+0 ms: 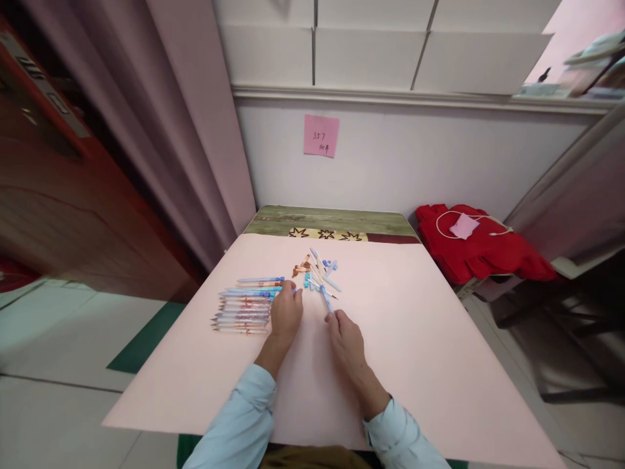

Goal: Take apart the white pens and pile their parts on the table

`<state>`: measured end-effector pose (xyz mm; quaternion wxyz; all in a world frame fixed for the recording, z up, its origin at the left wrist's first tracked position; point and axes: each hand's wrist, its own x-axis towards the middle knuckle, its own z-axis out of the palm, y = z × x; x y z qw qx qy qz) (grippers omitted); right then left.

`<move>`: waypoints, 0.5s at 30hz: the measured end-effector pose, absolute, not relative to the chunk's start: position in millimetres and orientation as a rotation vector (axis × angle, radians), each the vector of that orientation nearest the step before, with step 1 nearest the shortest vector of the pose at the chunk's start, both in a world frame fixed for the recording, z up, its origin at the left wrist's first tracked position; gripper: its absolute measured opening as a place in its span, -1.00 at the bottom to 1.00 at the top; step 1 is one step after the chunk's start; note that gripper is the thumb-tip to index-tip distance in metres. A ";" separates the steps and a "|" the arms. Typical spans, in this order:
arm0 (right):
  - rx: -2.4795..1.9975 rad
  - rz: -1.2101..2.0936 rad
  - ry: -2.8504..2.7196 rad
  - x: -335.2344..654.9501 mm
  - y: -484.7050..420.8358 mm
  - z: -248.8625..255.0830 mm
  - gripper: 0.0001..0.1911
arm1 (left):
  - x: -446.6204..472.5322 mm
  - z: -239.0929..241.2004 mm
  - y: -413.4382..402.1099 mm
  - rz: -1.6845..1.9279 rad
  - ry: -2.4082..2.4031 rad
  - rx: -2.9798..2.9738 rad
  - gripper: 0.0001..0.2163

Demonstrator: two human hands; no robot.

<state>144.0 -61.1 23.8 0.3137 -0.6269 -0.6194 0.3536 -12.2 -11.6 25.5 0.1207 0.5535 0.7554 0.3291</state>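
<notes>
My right hand is closed on a light blue pen, which points away from me toward a loose pile. My left hand has its fingers curled together at the right ends of a row of pens; a bit of blue shows by its fingertips, but what they grip is hidden. The pens in that row lie side by side, blue ones at the far end and pale patterned ones nearer me. In the pile are several pale pen barrels, brown pieces, turquoise pieces and small dark blue pieces.
A pale pink sheet covers most of the table, whose green patterned top shows at the back. Behind stands a white wall with a pink note. Red cloth with a white cable lies at the right; a purple curtain hangs left.
</notes>
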 end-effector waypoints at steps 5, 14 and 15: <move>-1.329 1.167 -1.446 138.8 -59.8 18.9 -0.59 | 17.1 25.7 -22.4 1.334 1.355 0.869 -0.70; -1.019 1.949 -0.948 135.3 -53.8 23.6 -0.52 | 31.8 38.3 -30.3 1.311 0.788 0.352 -0.75; -1.007 1.974 -0.934 134.8 -53.3 23.6 -0.51 | 31.4 36.6 -29.5 1.331 0.803 0.361 -0.76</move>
